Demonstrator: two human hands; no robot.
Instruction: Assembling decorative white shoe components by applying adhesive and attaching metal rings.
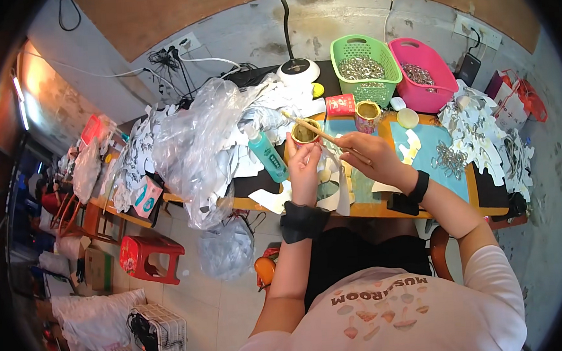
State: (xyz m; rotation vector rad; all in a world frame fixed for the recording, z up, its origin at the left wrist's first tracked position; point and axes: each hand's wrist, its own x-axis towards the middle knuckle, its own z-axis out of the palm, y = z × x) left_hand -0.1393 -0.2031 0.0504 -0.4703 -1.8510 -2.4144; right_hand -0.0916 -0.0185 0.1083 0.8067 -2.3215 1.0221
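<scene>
My right hand [373,157] is closed round a long light wooden stick [308,123], which slants over the rim of an open can [305,133] of dull yellow-brown paste. Just below that can, my left hand [304,162] is closed, its fingertips pinching the top of a pale cut-out strip [343,188] that hangs toward the table edge. Other pale cut-out pieces [276,197] lie beside and under my hands. Left of my left hand, a teal bottle [267,156] leans at a tilt. A second can [367,115] with similar paste stands beyond my right hand.
A green basket [367,88] and a pink basket [443,98] hold small metal parts at the back. Clear plastic bags [192,139] and heaped white cut-outs [475,134] flank the workspace. Metal rings [448,160] lie on the right. A red stool [151,257] stands on the floor.
</scene>
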